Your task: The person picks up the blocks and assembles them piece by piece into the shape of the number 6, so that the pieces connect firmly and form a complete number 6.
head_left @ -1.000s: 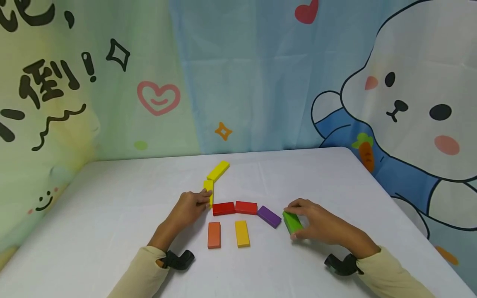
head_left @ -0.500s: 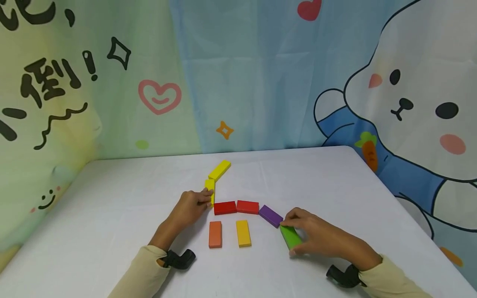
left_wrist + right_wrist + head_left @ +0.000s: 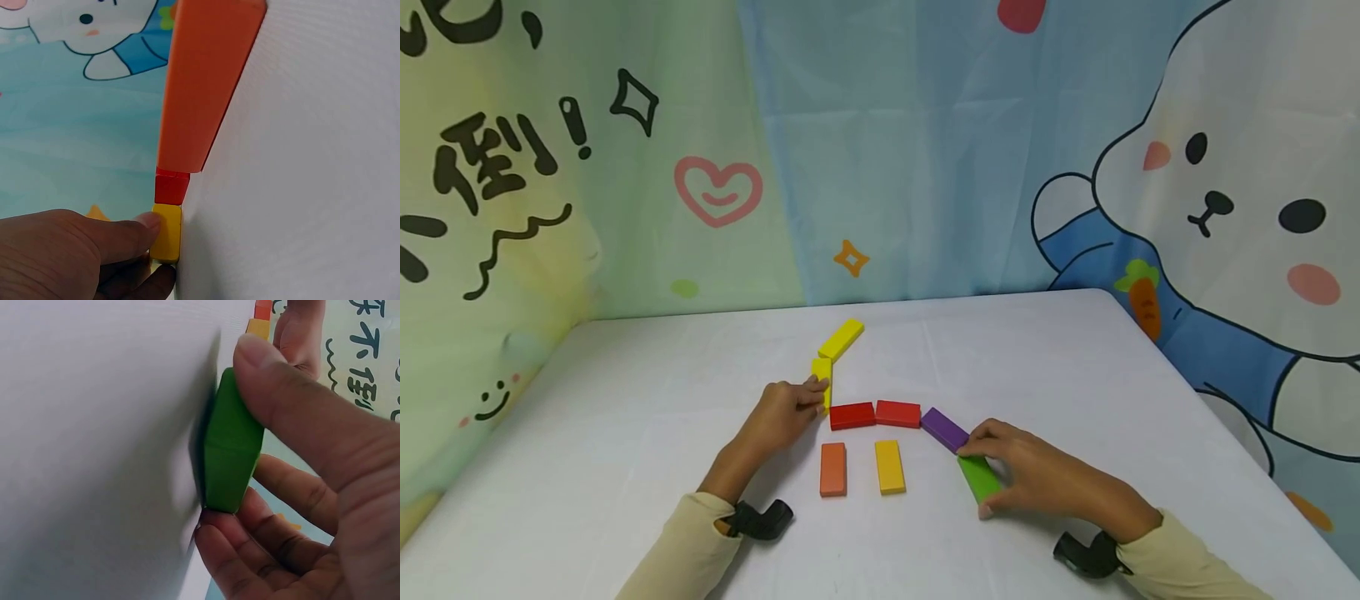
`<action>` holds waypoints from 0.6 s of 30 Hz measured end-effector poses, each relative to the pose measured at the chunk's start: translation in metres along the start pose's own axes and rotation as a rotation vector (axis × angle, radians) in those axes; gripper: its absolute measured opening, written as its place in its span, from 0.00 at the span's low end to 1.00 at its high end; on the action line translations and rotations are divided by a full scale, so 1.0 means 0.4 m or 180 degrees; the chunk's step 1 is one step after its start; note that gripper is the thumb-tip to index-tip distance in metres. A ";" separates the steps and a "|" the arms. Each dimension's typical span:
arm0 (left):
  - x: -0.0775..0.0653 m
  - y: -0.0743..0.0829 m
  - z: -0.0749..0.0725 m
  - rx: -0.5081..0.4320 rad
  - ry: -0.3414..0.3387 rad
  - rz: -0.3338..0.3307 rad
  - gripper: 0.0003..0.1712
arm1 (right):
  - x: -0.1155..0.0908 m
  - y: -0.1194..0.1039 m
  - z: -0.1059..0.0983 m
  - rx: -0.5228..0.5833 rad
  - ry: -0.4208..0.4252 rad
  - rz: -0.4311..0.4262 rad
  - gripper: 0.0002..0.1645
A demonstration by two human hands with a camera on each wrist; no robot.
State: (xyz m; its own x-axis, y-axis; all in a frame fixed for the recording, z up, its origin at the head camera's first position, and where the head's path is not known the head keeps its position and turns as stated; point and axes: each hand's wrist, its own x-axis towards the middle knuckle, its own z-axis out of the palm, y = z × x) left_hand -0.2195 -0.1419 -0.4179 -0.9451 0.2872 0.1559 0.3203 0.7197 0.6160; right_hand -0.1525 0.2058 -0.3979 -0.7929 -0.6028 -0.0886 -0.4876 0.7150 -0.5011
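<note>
Near the middle of the table, my left hand (image 3: 785, 414) pinches a yellow block (image 3: 822, 369) between thumb and fingers. That block's near end meets a red block (image 3: 852, 417), which lies end to end with a second red block (image 3: 898, 414). A purple block (image 3: 944, 429) slants down to the right from there. My right hand (image 3: 1041, 473) grips a green block (image 3: 979, 480) by its ends, fingertips at the far end beside the purple block's corner. In the right wrist view the green block (image 3: 232, 450) sits between thumb and fingers, close to the tabletop.
Another yellow block (image 3: 841, 340) angles away beyond the one in my left hand. In front of the red blocks lie an orange block (image 3: 832, 470) and a yellow-orange block (image 3: 890, 467). A white cloth covers the table (image 3: 647, 392); a printed curtain (image 3: 895, 167) hangs behind.
My right hand has brought the green block left and slightly nearer me, up to the purple block's lower end. The left hand stays on the yellow block.
</note>
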 end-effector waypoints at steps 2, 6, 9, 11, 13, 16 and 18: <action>0.001 0.000 -0.001 -0.0012 -0.0005 -0.0015 0.19 | 0.000 0.002 -0.001 0.0035 -0.0001 0.0002 0.39; 0.000 0.003 -0.003 -0.0022 -0.0018 -0.0030 0.19 | -0.001 0.004 0.000 0.0108 0.0029 -0.0051 0.38; 0.001 0.004 -0.004 -0.0027 -0.0027 -0.0037 0.19 | -0.002 0.004 0.002 0.0132 0.0071 -0.0119 0.35; 0.002 0.004 -0.004 -0.0028 -0.0043 -0.0051 0.19 | -0.003 0.003 0.003 0.0128 0.0096 -0.0146 0.33; 0.003 0.004 -0.003 -0.0013 -0.0052 -0.0045 0.19 | -0.003 0.003 0.005 0.0127 0.0115 -0.0167 0.31; 0.003 0.003 -0.002 0.0020 -0.0057 -0.0033 0.19 | -0.003 0.002 0.007 0.0109 0.0131 -0.0156 0.30; 0.003 0.002 -0.001 0.0040 -0.0055 -0.0016 0.19 | -0.002 0.002 0.008 0.0093 0.0133 -0.0140 0.29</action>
State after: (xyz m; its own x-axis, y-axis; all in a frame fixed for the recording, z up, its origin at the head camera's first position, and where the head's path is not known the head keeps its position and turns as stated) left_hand -0.2202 -0.1413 -0.4167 -0.9455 0.2942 0.1394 0.3163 0.7290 0.6070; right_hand -0.1509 0.2056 -0.4010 -0.7858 -0.6178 -0.0300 -0.5120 0.6770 -0.5287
